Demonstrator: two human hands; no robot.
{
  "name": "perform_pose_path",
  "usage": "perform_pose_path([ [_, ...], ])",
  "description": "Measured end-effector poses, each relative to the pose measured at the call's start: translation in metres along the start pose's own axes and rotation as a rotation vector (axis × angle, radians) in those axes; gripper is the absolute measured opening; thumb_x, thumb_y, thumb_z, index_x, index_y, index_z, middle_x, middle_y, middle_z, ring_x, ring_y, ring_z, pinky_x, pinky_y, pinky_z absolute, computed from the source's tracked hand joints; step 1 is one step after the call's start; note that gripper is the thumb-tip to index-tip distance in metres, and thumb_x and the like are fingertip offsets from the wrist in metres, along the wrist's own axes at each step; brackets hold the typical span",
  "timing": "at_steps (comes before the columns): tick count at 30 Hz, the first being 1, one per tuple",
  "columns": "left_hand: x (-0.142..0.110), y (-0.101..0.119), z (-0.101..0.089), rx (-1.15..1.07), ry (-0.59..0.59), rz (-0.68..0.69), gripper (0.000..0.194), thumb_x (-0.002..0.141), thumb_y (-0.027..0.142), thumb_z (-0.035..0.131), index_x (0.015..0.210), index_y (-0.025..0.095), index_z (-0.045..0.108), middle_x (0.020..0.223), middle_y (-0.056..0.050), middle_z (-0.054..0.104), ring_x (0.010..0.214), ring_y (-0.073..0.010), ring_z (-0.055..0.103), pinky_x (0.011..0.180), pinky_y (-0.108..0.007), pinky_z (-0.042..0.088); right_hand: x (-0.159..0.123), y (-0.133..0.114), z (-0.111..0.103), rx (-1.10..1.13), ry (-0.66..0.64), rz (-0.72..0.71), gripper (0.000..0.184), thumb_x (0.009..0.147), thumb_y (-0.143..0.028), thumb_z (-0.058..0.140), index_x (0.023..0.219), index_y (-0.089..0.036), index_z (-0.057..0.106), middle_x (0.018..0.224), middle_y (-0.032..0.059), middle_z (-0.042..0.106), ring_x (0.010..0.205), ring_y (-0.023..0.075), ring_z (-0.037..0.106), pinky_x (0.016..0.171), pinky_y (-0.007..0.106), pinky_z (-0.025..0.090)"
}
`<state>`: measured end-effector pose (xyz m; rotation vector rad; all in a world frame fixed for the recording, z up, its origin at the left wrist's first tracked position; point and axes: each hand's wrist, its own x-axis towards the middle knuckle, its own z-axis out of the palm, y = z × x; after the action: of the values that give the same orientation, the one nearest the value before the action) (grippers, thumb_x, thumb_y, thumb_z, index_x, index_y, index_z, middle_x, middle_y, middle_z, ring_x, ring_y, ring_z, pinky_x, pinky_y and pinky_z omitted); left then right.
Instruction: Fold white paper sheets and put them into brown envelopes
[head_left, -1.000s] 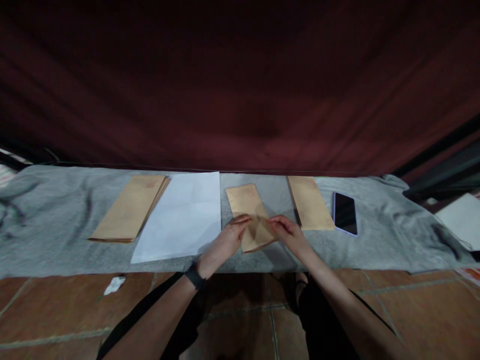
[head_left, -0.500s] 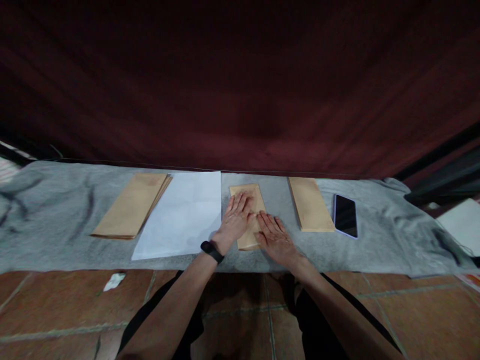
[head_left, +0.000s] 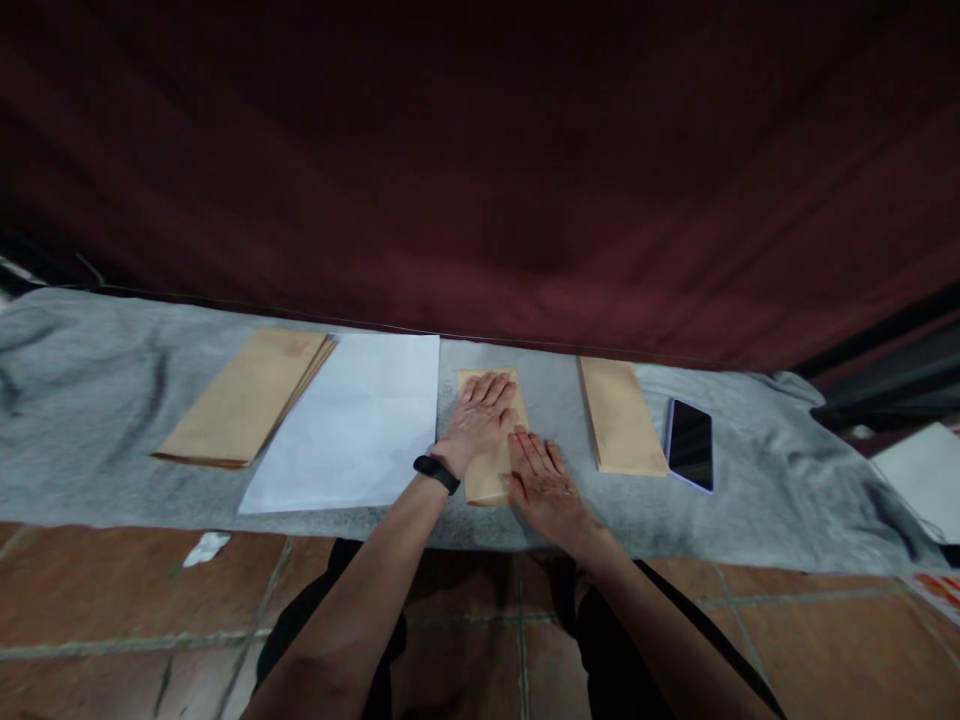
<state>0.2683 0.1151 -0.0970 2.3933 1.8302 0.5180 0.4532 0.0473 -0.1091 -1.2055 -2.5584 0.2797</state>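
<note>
A folded brown paper piece (head_left: 489, 478), perhaps an envelope or bag, lies flat on the grey cloth (head_left: 555, 385) in front of me. My left hand (head_left: 480, 415) rests palm down across its upper part, fingers stretched out. Lower down, my right hand (head_left: 546, 488) lies flat along the paper's right edge, fingers extended, the fingertips on the paper and the rest over the cloth. Neither hand grips anything. My palms hide much of the paper's middle. A black band (head_left: 437, 473) circles my left wrist.
Left of my hands lies a large white sheet (head_left: 352, 420), its edge meeting a stack of folded brown paper (head_left: 247, 395). On the right are another brown paper stack (head_left: 621, 415) and a phone (head_left: 690, 445). Behind hangs a dark red curtain (head_left: 480, 200). White scrap (head_left: 206, 548) lies on the tiles.
My left hand has slid slightly up and right over the brown paper. The right hand stays nearly in place. The whole view has tilted a little.
</note>
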Motion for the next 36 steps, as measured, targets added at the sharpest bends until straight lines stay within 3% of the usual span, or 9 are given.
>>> perform_pose_path([
  [9,-0.019,0.011,0.003,0.001,-0.053,0.118,0.053,0.101,0.027,0.031,0.152,0.014,0.039,0.162,-0.008,0.038,0.152,-0.0186,0.029,0.127,-0.039,0.013,-0.002,0.023,-0.019,0.18,-0.162,-0.049,0.056,0.1,-0.034,0.049,0.154,-0.022,0.04,0.162,0.0107,0.037,0.15,0.0245,0.034,0.124,0.051,0.024],
  [13,-0.031,0.018,0.003,0.005,-0.066,0.147,0.053,0.103,0.027,0.03,0.153,0.012,0.038,0.162,-0.009,0.036,0.152,-0.0184,0.028,0.127,-0.039,0.014,0.001,0.038,-0.032,0.415,-0.184,-0.077,0.043,0.099,-0.025,0.046,0.14,-0.029,0.058,0.154,0.0045,0.05,0.144,0.02,0.043,0.122,0.049,0.031],
  [20,-0.059,0.036,0.0,-0.004,-0.133,0.211,0.055,0.105,0.035,0.028,0.155,0.012,0.034,0.164,-0.011,0.033,0.153,-0.0174,0.024,0.126,-0.037,0.013,0.01,0.047,-0.031,0.608,-0.043,0.02,0.03,0.095,-0.024,0.049,0.114,-0.027,0.073,0.123,0.0054,0.07,0.118,0.0216,0.063,0.107,0.042,0.047],
  [26,-0.079,0.044,-0.004,-0.006,-0.189,0.226,0.059,0.105,0.037,0.026,0.155,0.007,0.029,0.165,-0.014,0.029,0.154,-0.0192,0.021,0.127,-0.036,0.01,0.015,0.046,-0.03,0.616,0.04,0.074,0.023,0.091,-0.024,0.05,0.096,-0.027,0.072,0.1,0.0041,0.07,0.097,0.022,0.066,0.091,0.037,0.05],
  [36,-0.114,0.058,-0.012,-0.006,-0.213,0.232,0.06,0.105,0.043,0.028,0.157,0.012,0.028,0.165,-0.011,0.029,0.155,-0.0201,0.021,0.126,-0.039,0.011,0.002,0.034,-0.014,0.571,0.168,0.064,0.019,0.091,-0.023,0.049,0.092,-0.025,0.068,0.1,0.007,0.067,0.101,0.023,0.063,0.098,0.041,0.05],
])
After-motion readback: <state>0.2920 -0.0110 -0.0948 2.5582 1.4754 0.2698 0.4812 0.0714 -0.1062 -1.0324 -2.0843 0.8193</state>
